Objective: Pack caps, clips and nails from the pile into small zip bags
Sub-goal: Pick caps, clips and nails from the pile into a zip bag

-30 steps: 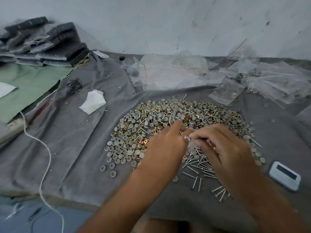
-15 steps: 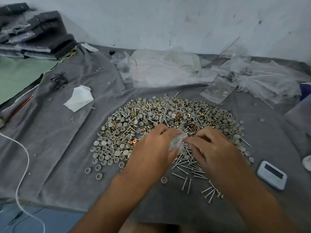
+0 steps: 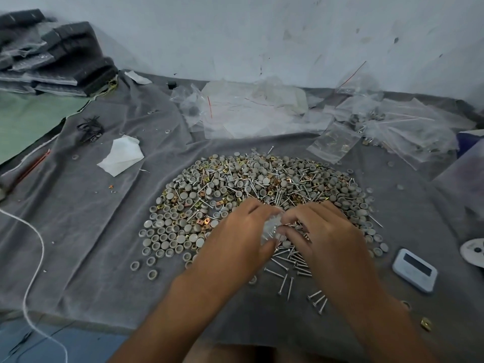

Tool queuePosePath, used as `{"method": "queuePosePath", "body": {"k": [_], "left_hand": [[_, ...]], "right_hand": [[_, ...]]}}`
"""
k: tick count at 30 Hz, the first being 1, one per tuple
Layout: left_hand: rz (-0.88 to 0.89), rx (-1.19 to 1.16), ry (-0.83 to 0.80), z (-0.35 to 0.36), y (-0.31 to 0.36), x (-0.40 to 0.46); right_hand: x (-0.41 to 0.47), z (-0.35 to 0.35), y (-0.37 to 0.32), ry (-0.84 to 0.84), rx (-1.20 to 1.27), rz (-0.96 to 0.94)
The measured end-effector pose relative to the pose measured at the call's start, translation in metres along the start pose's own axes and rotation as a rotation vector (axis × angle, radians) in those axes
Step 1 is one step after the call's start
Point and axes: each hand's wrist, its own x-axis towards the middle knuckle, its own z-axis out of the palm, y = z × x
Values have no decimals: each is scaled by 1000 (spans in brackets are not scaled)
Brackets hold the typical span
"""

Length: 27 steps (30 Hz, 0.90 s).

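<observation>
Grey cloth (image 3: 78, 231) is spread under a pile (image 3: 262, 179) of caps, clips, nails. Small zip bag (image 3: 269, 227) is pinched between left hand (image 3: 235, 242) and right hand (image 3: 324, 242), both grips clenched on it, at the pile's near edge.

We see a grey cloth (image 3: 86, 221) spread over the work surface, creased along its length; on it lies the pile (image 3: 262, 184) of grey caps, brass clips and nails, with loose nails (image 3: 285, 281) nearer to us; a white tissue (image 3: 121, 158) lies to the left, clear zip bags (image 3: 332, 140) at the back, a small white device (image 3: 415, 273) at the right, and a white cord (image 3: 28, 279) crosses the left edge.
</observation>
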Motion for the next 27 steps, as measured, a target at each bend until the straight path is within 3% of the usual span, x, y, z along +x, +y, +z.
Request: {"method": "queuePosePath", "body": {"k": [6,11,12,14,16,17,21,27], "left_hand": [[6,12,-8,-1,3,-2],[10,46,0,-4,0,-3],[10,45,4,-4,0,-4],[12,51,11,-5,0,-5],[13,68,16,-6,0,-5],[11,72,19,-7,0,-5],[1,87,28,-10,0,-7],[15,104,39,-14,5,-7]], "right_hand": [[-2,-1,1,31,125,31],[-15,-9,25,38,189,263],[-21,-8,33,-41,148,335],[-37,-1,45,-351,73,474],[-52,10,50,-651,-3,478],[-57,16,51,-703,-18,461],[-60,25,55,-596,-3,458],[-57,28,58,-590,-118,377]]}}
